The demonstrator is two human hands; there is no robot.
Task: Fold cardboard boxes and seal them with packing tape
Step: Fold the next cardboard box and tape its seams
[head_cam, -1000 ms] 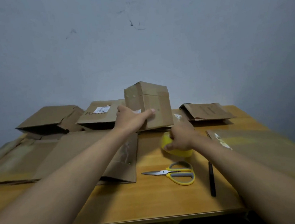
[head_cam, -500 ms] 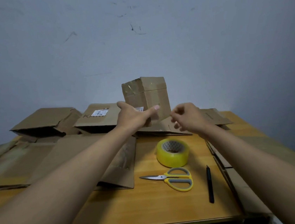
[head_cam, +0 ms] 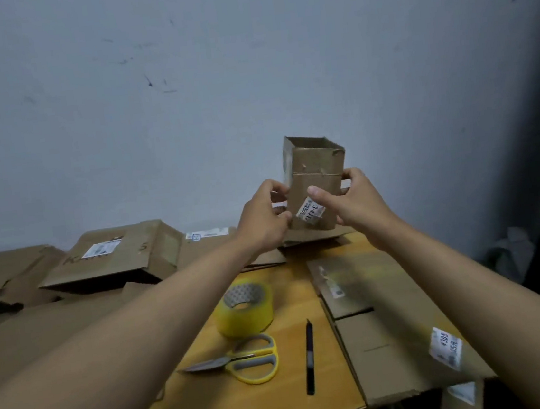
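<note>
A small brown cardboard box (head_cam: 315,169) with a white label is held up above the table's far side, its open end upward. My left hand (head_cam: 265,216) grips its left side, fingers curled round the edge. My right hand (head_cam: 354,199) grips its right side with the thumb across the front. A roll of yellow packing tape (head_cam: 245,306) lies on the wooden table (head_cam: 268,406) below my arms, with yellow-handled scissors (head_cam: 243,362) just in front of it.
A black pen (head_cam: 309,356) lies right of the scissors. Flattened cardboard (head_cam: 393,321) with labels covers the table's right side. Several flat and half-folded boxes (head_cam: 109,256) pile up at the left and back. A grey wall stands behind; dark clutter sits at the far right.
My right hand left the tape roll and rose to the small box. Both hands now hold the box, lifted off the pile and turned open end up. The view swung left.
</note>
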